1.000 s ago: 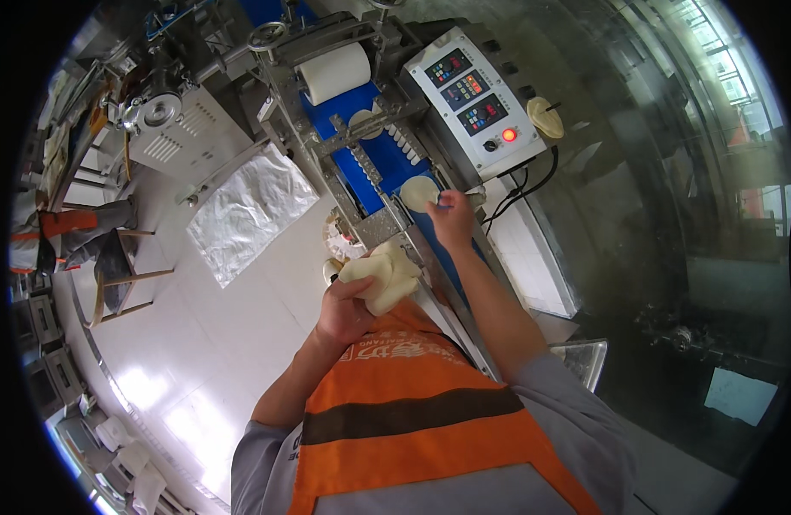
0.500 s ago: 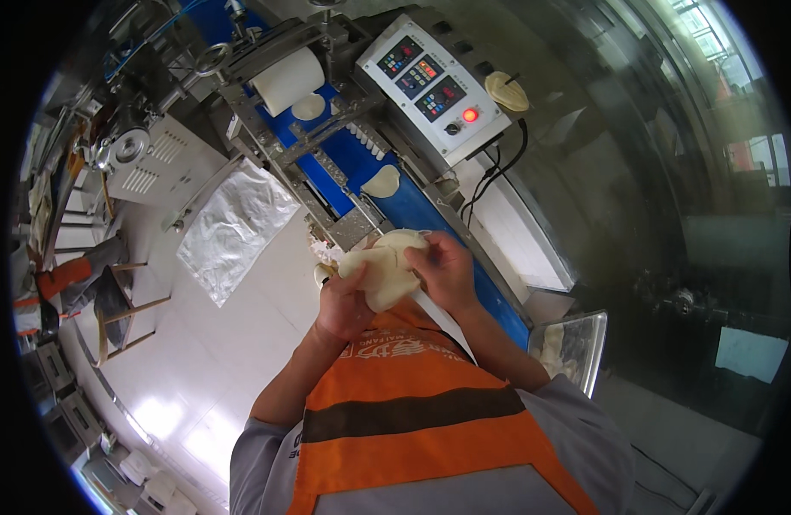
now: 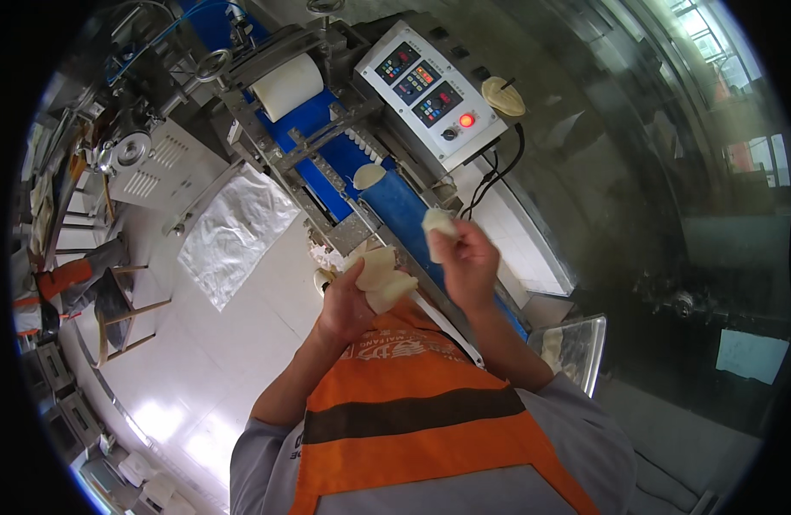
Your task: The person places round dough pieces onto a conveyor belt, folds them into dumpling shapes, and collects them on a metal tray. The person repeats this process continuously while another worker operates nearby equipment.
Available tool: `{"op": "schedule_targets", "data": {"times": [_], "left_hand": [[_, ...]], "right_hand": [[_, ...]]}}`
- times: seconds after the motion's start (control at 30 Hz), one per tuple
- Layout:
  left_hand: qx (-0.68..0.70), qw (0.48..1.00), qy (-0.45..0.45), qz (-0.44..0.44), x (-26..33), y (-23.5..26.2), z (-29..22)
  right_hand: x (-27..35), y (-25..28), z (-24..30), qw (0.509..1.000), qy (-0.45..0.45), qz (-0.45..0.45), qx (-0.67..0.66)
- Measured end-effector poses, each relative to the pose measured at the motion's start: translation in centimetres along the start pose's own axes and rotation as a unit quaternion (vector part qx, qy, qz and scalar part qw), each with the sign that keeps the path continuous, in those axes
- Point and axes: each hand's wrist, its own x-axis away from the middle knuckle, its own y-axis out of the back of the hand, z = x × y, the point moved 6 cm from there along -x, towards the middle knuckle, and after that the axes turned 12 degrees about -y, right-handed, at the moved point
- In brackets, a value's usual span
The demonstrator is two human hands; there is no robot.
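Observation:
My left hand (image 3: 345,302) is closed round the edge of several thin, pale dough sheets (image 3: 381,276), which droop over my palm in front of the apron. Apart from it and farther right, my right hand (image 3: 469,262) pinches a smaller folded piece of pale dough (image 3: 438,225) above the blue conveyor belt (image 3: 393,204). On that belt, beyond both hands, a single dough sheet (image 3: 369,177) lies beside the toothed guide. How many sheets the left hand holds cannot be told.
A control box (image 3: 433,93) with a lit red button stands beyond the belt, with a dough disc (image 3: 503,96) hanging at its corner. A white roller (image 3: 288,87) spans the belt's far part. A clear tub (image 3: 575,348) sits to my right, and a plastic sheet (image 3: 238,232) lies to the left.
My right hand has moved right, away from the dough in my left hand, with a piece in its fingers. The sheet on the belt has shifted, and the one near the roller is gone from there.

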Motion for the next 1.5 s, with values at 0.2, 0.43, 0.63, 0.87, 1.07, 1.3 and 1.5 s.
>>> {"op": "schedule_targets", "data": {"times": [0.2,0.43,0.63,0.87,1.07,1.3,1.5], "left_hand": [[0.041,0.999,0.007,0.008,0.3,-1.2,-0.6],[-0.024,0.993,0.011,0.117,0.6,4.1,0.1],[0.009,0.999,-0.027,0.016,2.0,1.9,-1.7],[0.059,0.997,-0.035,0.048,2.0,2.5,-3.3],[0.109,0.994,-0.026,0.001,2.8,2.8,-3.8],[0.096,0.994,-0.058,-0.009,3.6,4.5,-5.1],[0.105,0.991,-0.082,0.017,3.2,3.4,-5.5]], "right_hand": [[3.4,-7.0,0.2,0.946,0.106,0.219,0.215],[2.6,-6.4,-4.2,0.942,-0.173,0.279,0.071],[1.6,-6.2,-5.9,0.919,-0.28,0.199,-0.191],[-5.1,-4.8,-5.7,0.934,-0.228,0.112,-0.251],[-12.5,-6.9,-9.7,0.983,-0.131,0.068,-0.107],[-14.4,-3.5,-21.2,0.953,-0.031,-0.095,0.287],[-13.2,-2.3,-19.8,0.956,-0.077,-0.122,0.256]]}}
